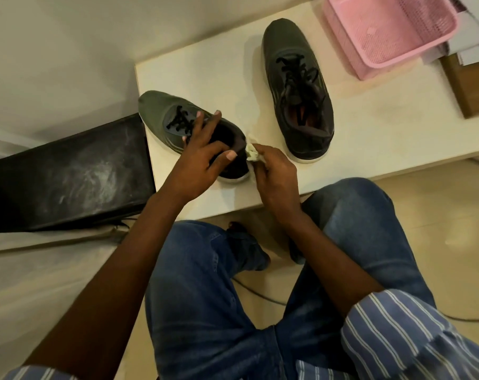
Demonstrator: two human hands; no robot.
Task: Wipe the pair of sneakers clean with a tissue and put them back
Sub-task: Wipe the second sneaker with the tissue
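Two dark grey sneakers with black laces stand on a low cream table [370,138]. The near sneaker [161,111] lies at the table's left front corner, toe pointing far left. My left hand [197,160] rests over its opening, fingers spread across the tongue and collar and thumb on the heel. A crumpled white tissue [252,153] is pinched in my right hand [274,174] and touches that sneaker's heel. The other sneaker [298,86] stands apart to the right, toe pointing away from me, untouched.
A pink plastic basket [392,31] sits at the table's far right, with papers and a brown board [468,86] beside it. A dusty black box [68,176] stands left of the table. My knees in jeans are below the table's front edge; cables lie on the floor.
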